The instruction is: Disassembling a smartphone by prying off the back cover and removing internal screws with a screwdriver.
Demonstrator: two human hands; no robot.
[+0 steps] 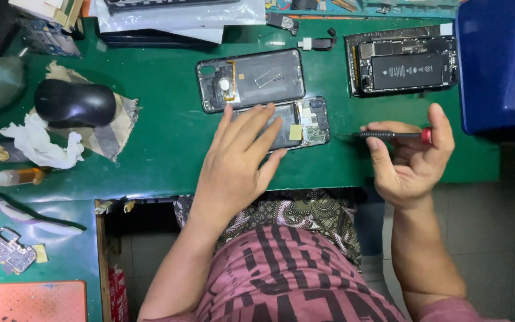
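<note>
Opened phone [302, 122], its back removed and circuit boards showing, lies flat near the front edge of a green tabletop [168, 137]. The person's left hand [239, 158] rests on it, fingers spread and flat across its left part, apparently pinning it so it cannot slide. The right hand [409, 158] is closed around a small screwdriver [388, 135] with a black shaft and red end cap; it is held level, tip pointing left toward the phone but apart from it, with the thumb on the cap.

Just behind the phone lies its dark back cover [250, 79], inner side up. Further right, a second opened phone [406, 64] shows a large black battery. A blue plastic box [499, 59] stands at the right edge. Well to the left sit a black computer mouse [74, 102] on a cloth, crumpled white tissue [43, 143] and a small bottle [13, 176].
</note>
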